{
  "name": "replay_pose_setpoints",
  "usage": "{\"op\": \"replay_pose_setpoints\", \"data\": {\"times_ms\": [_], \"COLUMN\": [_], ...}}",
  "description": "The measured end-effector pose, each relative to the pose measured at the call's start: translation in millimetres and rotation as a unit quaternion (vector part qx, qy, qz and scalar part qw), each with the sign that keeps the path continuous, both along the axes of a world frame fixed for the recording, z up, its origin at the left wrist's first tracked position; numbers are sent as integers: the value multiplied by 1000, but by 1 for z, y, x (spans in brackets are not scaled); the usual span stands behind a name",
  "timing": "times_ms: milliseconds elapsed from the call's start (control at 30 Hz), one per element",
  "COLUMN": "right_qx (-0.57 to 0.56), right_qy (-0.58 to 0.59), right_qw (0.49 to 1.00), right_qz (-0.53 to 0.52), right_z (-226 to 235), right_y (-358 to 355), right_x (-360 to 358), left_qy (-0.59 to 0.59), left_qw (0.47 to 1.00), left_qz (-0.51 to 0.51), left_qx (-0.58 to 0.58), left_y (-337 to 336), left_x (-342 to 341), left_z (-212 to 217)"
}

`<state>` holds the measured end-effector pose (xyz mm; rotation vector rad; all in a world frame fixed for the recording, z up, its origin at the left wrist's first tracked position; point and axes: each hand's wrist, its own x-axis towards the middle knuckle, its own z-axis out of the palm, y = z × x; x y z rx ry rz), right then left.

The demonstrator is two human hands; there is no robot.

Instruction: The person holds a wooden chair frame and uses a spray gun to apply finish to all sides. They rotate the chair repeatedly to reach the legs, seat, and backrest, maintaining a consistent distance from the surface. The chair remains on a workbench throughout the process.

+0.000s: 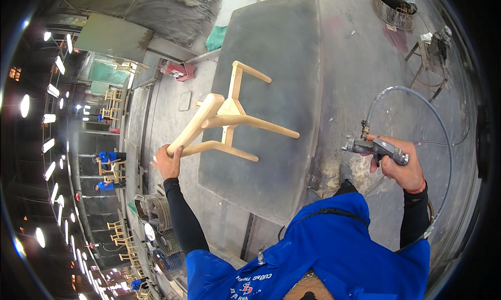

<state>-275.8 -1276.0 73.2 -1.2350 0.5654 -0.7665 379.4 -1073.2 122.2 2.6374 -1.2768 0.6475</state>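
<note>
My left hand (168, 162) is wrapped round the lower left end of a pale wooden chair frame (197, 123). The frame is bare wood with a thick top rail and several legs, tilted over a grey board (266, 26). Whether any leg rests on that board, I cannot tell. On the right, my right hand (406, 167) grips a metal spray gun (389, 150), its nozzle facing left toward the frame and apart from it. From the gun's top fitting a grey hose (441, 112) loops out to the right and back down by my right forearm.
A round metal tub (391, 13) stands far right, near a stand (416, 60) with dark equipment on it. A red box (181, 72) sits beyond the frame. Coiled, ribbed items (156, 211) lie left of my arm. Co-workers in blue (107, 157) stand among wooden frames at far left.
</note>
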Motion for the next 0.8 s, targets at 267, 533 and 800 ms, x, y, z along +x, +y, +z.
{"op": "replay_pose_setpoints", "data": {"times_ms": [267,533,800], "right_qx": [-139,-217,-302], "right_qy": [70,20,22], "right_qw": [987,968,953], "right_qz": [-27,-125,-31], "right_z": [38,74,70], "right_y": [-30,-60,-18], "right_x": [-2,39,27], "left_qy": [-36,70,248], "left_qw": [995,996,933], "left_qz": [91,16,-5], "left_qx": [7,-50,-262], "left_y": [-71,-105,-14], "left_x": [-94,-111,-69], "left_z": [-7,9,-32]}}
